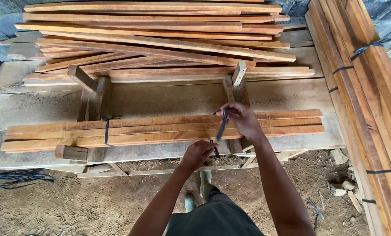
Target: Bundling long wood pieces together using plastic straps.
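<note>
Wooden slats [160, 131] lie bundled across a low wooden frame [90, 105], a dark strap [106, 131] already round their left part. Over the bundle's right part the right hand [243, 120] pinches a second dark strap [222, 126]; below the bundle's near edge, the left hand [198, 154] is closed round that strap's lower end. Loose slats [151, 39] are piled behind the bundle.

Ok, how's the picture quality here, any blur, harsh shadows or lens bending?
Head view: soft even daylight, no harsh shadows or glare; the bundle of slats is sharp; the right hand and black strap are slightly soft; the wide lens bows the stacked planks at the right edge.
</note>
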